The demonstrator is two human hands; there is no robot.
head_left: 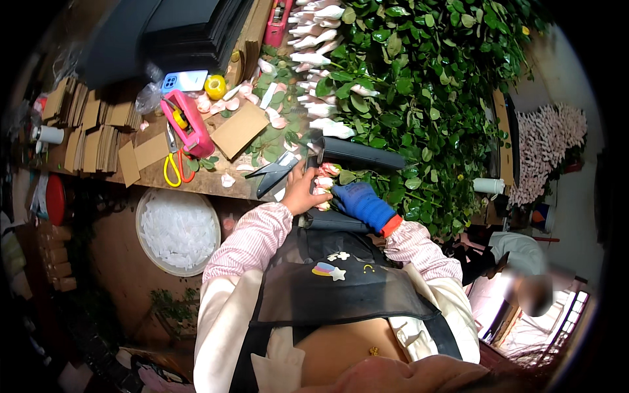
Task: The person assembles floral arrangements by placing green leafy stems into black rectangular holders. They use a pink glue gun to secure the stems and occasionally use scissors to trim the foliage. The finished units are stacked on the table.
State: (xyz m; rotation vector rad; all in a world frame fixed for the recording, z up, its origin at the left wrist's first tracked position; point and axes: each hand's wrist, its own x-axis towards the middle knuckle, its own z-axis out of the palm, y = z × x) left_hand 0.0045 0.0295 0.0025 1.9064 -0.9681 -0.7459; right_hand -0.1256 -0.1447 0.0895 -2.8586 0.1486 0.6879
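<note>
Several pink roses [324, 183] lie in front of me at the table's edge, between two dark wrapping sheets. The far sheet [363, 152] is folded over green leaves; part of the near sheet [337, 223] shows below my hands. My bare left hand [301, 192] is closed about the rose heads from the left, thumb and fingers against the petals. Just right of the blooms, my right hand [362, 204], in a blue glove with an orange cuff, is curled; its fingertips and what they grip are hidden. Black-handled scissors [275, 175] lie open beside my left hand.
Leafy rose stems [419, 85] cover the table's right side, with white-wrapped heads [314, 59] along their left. Left are a pink tape dispenser [190, 124], orange-and-yellow scissors [173, 167], cardboard pieces [240, 130] and a phone [185, 81]. A white-filled tub [213, 252] stands below; another person [517, 255] is at right.
</note>
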